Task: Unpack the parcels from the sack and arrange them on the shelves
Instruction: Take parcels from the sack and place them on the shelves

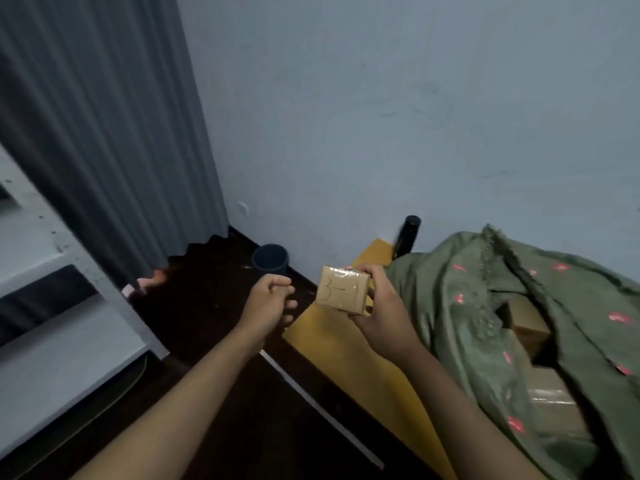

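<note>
My right hand (382,315) grips a small brown cardboard parcel (343,289) marked "3-1", wrapped in clear tape, held up in front of me. My left hand (268,299) hovers just left of the parcel with its fingers curled and nothing in it. The green woven sack (485,306) lies open at the right, on a yellow surface (332,344). More brown parcels (530,327) show inside the sack's mouth. White metal shelves (69,334) stand at the left edge.
A grey curtain (104,133) hangs behind the shelves. A dark round bin (270,259) stands on the dark floor by the pale wall. A black cylinder (408,235) leans at the wall behind the sack. Open dark floor lies between shelves and yellow surface.
</note>
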